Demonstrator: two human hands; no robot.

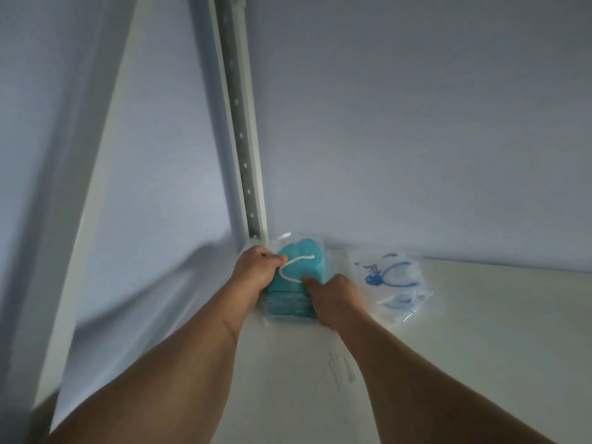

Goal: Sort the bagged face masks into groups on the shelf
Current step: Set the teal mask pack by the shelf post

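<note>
Bagged face masks on shelf (448, 363), far left corner, by the wall. Shelf top: pale, flat, w/ faint smudge marks (341, 368) nr centre. Perforated upright post (238, 123) rises from the corner, row of small holes along it; foot of post just behind the teal stack.

Teal mask stack (296, 283): several teal masks in clear bags, piled, white ear loop visible on top bag. Sits on shelf against corner, touching post base area.

Clear bag w/ blue-strap mask (390, 280): lies flat on shelf just right of teal stack, approx. touching; contents partly blurred.

Left hand (256, 267): fingers curled over stack's left edge, thumb on top – gripping it. Right hand (333, 296): on stack's right side, thumb on top bag, fingers wrapped down the side – gripping too.
</note>
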